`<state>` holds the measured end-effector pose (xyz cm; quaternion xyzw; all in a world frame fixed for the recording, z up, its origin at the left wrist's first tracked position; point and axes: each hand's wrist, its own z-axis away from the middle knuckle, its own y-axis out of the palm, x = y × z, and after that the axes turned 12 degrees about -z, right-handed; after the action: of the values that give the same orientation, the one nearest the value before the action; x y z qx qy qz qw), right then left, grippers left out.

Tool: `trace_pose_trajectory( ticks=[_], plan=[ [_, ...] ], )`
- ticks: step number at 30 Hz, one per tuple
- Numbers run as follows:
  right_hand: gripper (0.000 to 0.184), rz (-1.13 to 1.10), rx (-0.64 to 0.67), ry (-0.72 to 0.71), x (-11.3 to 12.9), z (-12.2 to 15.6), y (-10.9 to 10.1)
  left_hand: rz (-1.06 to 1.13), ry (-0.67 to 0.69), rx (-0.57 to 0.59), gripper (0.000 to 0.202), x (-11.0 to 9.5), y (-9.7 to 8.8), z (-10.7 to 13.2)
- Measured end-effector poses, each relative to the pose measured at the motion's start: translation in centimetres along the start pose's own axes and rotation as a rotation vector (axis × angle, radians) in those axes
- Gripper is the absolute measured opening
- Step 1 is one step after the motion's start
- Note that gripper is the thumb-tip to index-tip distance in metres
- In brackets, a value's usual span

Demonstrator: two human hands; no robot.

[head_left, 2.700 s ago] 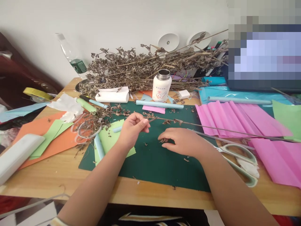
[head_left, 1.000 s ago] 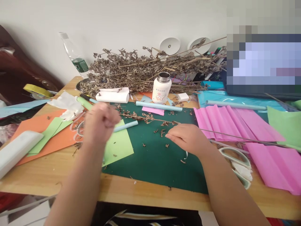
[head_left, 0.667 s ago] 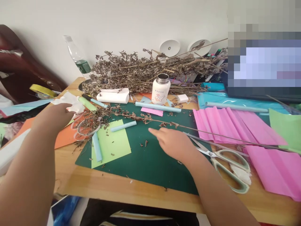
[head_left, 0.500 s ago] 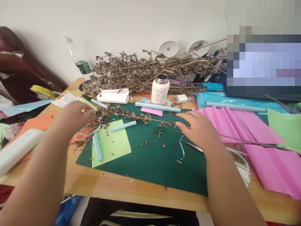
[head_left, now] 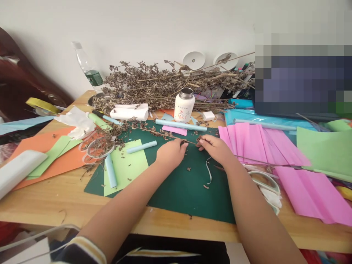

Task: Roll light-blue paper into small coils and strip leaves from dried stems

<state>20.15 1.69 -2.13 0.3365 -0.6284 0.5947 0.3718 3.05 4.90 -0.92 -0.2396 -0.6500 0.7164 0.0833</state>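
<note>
A long dried plant stem (head_left: pixel 148 129) with shrivelled brown leaves stretches over the green cutting mat (head_left: pixel 189 194). My left hand (head_left: pixel 172 152) is closed around the stem near the middle of the mat. Just right of it, my right hand (head_left: pixel 216 147) pinches the same stem between thumb and fingers, by a curled leaf. A short bare piece of stem shows between the hands. Beneath my left forearm lies a light green paper sheet (head_left: pixel 121 170) with pale blue rolled tubes (head_left: pixel 141 146). Crumbled leaf bits dot the mat.
A white bottle without a lid (head_left: pixel 184 106) stands behind the mat, before a heap of dried branches (head_left: pixel 148 82). Pink crepe paper (head_left: pixel 247 141) and scissors (head_left: pixel 264 179) lie right. Orange paper (head_left: pixel 30 146) and a tape roll (head_left: pixel 100 148) are left; a plastic bottle (head_left: pixel 89 69) stands behind.
My left hand has moved right from the leafy left part to the middle of the stem. My right hand has shifted slightly left, its spread fingers now closed on the stem.
</note>
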Motion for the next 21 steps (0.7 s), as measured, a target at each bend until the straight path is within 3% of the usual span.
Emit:
trace_pose_trajectory(
  ticks=[5, 16, 18, 21],
  plan=[
    [0.019, -0.377, -0.072, 0.119, -0.8, -0.5, 0.2, -0.095, -0.012, -0.075, 0.034, 0.2, 0.3, -0.5],
    [0.028, -0.77, -0.252, 0.136, -0.5, -1.1, 0.4, -0.417, 0.301, -0.147, 0.022, 1.3, -0.8, -2.0],
    [0.028, -0.807, -0.273, 0.134, -0.3, -1.2, 0.4, -0.384, 0.32, -0.125, 0.022, 1.6, -1.1, -2.4],
    [0.026, -0.823, -0.279, 0.131, -0.3, -1.2, 0.4, -0.324, 0.301, -0.003, 0.031, 1.8, -1.7, -3.0]
  ],
)
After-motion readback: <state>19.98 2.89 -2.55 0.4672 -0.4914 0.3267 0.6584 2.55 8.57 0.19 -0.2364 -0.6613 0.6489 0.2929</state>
